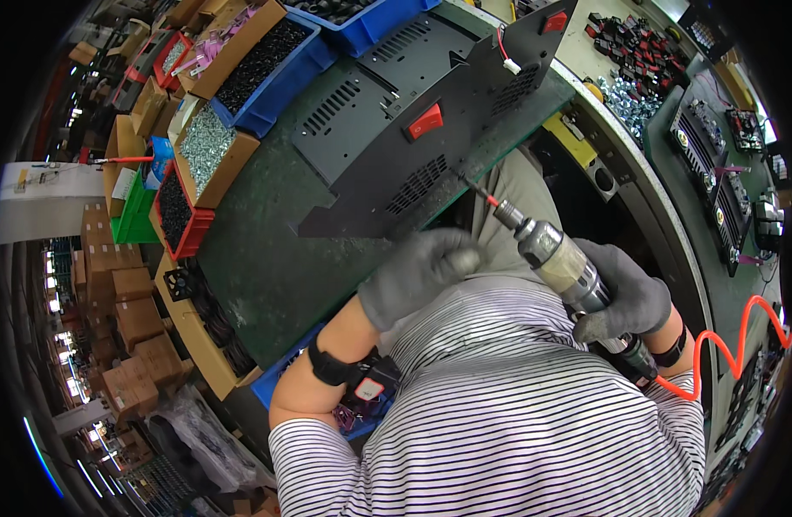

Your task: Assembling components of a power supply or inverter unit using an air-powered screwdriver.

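Observation:
My right hand [624,293], in a grey glove, is wrapped round an air screwdriver [561,258]. Its bit points up and left toward the lower edge of a black sheet-metal panel [396,177], apart from it. That panel stands on the dark green bench with a red rocker switch [424,122] and a honeycomb vent in it. My left hand [426,271], also gloved, hovers just below the panel at the bench's near edge. Its fingers are curled and slightly blurred; whatever they may hold is hidden. Behind stands a second black panel part [517,65] with another red switch and a loose white connector.
Along the left lie a blue bin [262,121] of black screws, a carton [202,159] of silver screws and a red bin [198,226]. A coiled red air hose [713,345] trails from the screwdriver. At right, a second bench [715,284] carries parts.

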A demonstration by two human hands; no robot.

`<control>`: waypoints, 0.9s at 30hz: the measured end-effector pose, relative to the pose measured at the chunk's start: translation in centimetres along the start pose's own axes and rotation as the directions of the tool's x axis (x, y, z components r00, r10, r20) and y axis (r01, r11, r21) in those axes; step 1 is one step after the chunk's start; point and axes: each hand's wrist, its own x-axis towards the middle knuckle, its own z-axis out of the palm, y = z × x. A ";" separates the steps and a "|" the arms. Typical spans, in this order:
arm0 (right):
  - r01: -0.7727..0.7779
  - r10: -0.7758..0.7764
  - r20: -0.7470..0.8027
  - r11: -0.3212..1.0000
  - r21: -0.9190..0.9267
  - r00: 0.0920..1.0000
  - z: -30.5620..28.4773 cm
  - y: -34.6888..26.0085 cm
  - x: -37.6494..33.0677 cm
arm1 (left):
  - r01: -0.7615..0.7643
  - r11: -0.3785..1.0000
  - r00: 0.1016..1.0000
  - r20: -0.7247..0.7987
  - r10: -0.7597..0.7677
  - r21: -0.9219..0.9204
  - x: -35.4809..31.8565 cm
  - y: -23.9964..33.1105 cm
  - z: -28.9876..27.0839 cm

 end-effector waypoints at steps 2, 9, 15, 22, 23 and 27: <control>-0.020 0.019 -0.067 1.000 -0.014 0.998 -0.1 -0.4 0.3 | 0.044 0.854 0.994 0.060 -0.088 0.519 -1.2 -0.5 -1.9; -0.087 0.090 -0.089 0.996 0.036 0.992 -0.5 -1.0 1.8 | 0.219 0.692 0.954 -0.299 -0.005 0.688 -4.1 -2.1 -6.2; -0.148 0.168 -0.152 0.980 0.136 0.974 -1.7 -1.8 2.7 | 0.272 0.716 0.925 -0.380 -0.011 0.642 -2.1 -2.0 -4.2; -0.282 0.294 -0.104 0.952 0.119 0.950 -3.6 -2.6 3.1 | 0.170 0.762 0.914 -0.389 0.114 0.624 0.4 2.3 -11.2; -0.258 0.276 -0.121 0.955 0.145 0.953 -3.7 -2.5 3.2 | 0.112 0.814 0.920 -0.370 0.133 0.570 1.4 2.9 -11.8; -0.329 0.355 -0.089 0.918 0.220 0.931 -3.8 -3.1 2.9 | 0.076 0.891 0.990 -0.138 -0.015 0.447 4.8 4.5 -11.0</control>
